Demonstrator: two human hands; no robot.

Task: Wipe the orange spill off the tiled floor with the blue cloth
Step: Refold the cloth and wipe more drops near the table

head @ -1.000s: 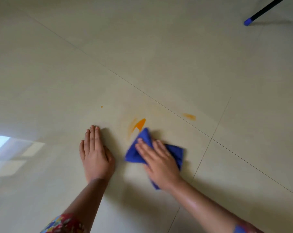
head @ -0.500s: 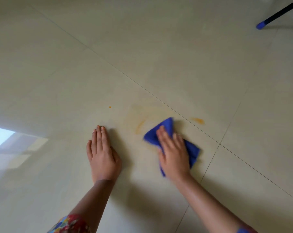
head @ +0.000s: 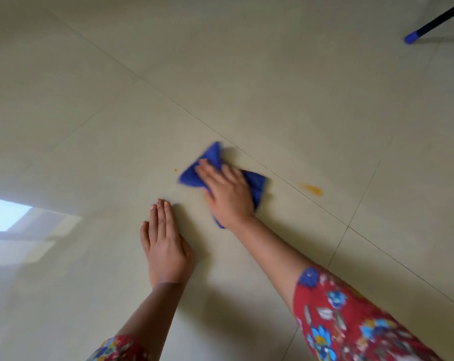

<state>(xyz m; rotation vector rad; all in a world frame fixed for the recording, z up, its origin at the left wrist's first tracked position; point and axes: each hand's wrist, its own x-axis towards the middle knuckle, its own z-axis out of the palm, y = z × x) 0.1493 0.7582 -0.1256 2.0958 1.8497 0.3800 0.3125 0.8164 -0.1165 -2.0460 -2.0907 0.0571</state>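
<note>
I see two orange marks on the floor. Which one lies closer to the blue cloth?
The tiny orange dot, just left of the blue cloth under the right hand. The longer orange smear lies farther, to the cloth's right.

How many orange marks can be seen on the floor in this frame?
2. A tiny orange dot just left of the blue cloth; an orange smear to its right, past the grout line. More may be hidden under the cloth and the right hand.
</note>
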